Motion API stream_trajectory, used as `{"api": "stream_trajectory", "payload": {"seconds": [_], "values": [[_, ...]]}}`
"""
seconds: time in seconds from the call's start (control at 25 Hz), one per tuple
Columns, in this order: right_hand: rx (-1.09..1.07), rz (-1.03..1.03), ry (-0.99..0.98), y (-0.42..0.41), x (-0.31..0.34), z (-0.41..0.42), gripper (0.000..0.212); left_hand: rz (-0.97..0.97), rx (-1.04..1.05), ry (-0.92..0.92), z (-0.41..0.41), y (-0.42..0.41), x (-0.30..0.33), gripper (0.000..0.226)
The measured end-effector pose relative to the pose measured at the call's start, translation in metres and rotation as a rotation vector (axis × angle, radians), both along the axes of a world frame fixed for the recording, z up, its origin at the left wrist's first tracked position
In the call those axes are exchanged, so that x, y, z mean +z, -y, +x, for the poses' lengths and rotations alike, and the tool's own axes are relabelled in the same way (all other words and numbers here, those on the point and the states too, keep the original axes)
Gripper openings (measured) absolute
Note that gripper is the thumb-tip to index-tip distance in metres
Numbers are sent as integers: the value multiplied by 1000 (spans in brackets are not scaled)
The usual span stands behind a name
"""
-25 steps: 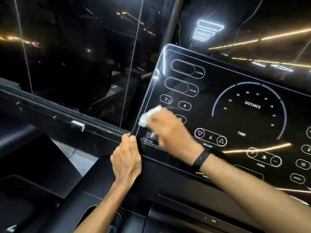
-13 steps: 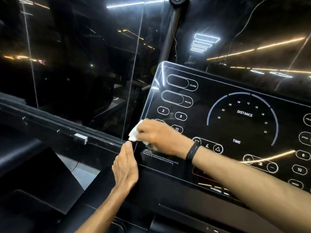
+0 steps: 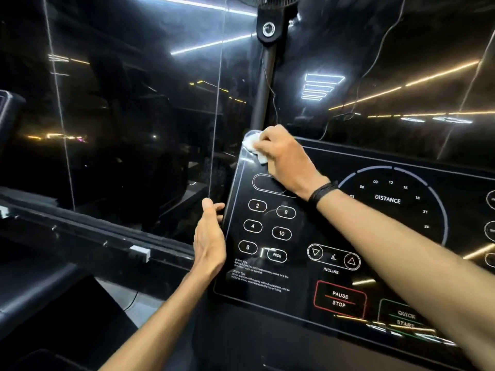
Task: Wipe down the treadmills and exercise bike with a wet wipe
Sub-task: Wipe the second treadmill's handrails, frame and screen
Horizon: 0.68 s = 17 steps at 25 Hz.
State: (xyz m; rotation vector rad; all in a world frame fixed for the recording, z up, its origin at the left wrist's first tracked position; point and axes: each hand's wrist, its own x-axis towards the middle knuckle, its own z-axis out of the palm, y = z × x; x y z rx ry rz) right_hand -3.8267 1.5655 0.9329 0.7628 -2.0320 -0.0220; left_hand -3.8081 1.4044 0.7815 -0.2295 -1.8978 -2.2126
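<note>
The treadmill's glossy black console (image 3: pixel 308 231) fills the right half of the view, with white button outlines, a DISTANCE dial and a red PAUSE STOP box. My right hand (image 3: pixel 284 156) grips a crumpled white wet wipe (image 3: pixel 254 145) and presses it against the console's top left corner. A black band sits on that wrist. My left hand (image 3: pixel 210 239) rests along the console's left edge, thumb on the front and fingers wrapped behind the panel.
A dark glass wall (image 3: pixel 120 116) with reflected ceiling lights stands right behind the console. A black pole with a round fitting (image 3: pixel 267 30) rises behind the top corner. A dark window ledge (image 3: pixel 93 236) runs to the left.
My right hand has slid the wipe up from the console's lower left area to its top left corner. My left hand has moved a little higher along the left edge.
</note>
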Motion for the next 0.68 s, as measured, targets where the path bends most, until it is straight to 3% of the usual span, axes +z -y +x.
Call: {"api": "stream_trajectory", "payload": {"seconds": [0.04, 0.08, 0.2, 0.24, 0.36, 0.4, 0.48, 0.56, 0.6, 0.68], "values": [[-34, -51, -12, 2, -7, -2, 34, -12, -11, 4, -2, -4, 5, 96], [-25, 29, 22, 10, -24, -1, 36, -22, -19, 8, -4, -9, 10, 101], [135, 475, 182, 14, -47, 8, 31, -88, 25, 10, -6, -18, 8, 114], [136, 457, 146, 4, -27, 0, 34, -108, 39, -9, -8, -19, 3, 117], [-22, 12, -52, -8, 29, -18, 33, -124, 48, -42, -12, -18, -6, 117], [-64, -42, -71, -4, 23, -18, 35, -125, 53, -48, -13, -18, -7, 117], [-49, 186, 17, 19, -22, -6, 40, -130, 59, -60, -13, -20, -5, 118], [38, 474, 106, 21, -45, 7, 30, -134, 54, -71, -11, -20, -6, 119], [56, 483, 115, 14, -33, 7, 31, -140, 57, -75, -10, -19, -7, 118], [-14, 211, -5, -7, 9, -5, 35, -151, 58, -78, -10, -19, -9, 116]]}}
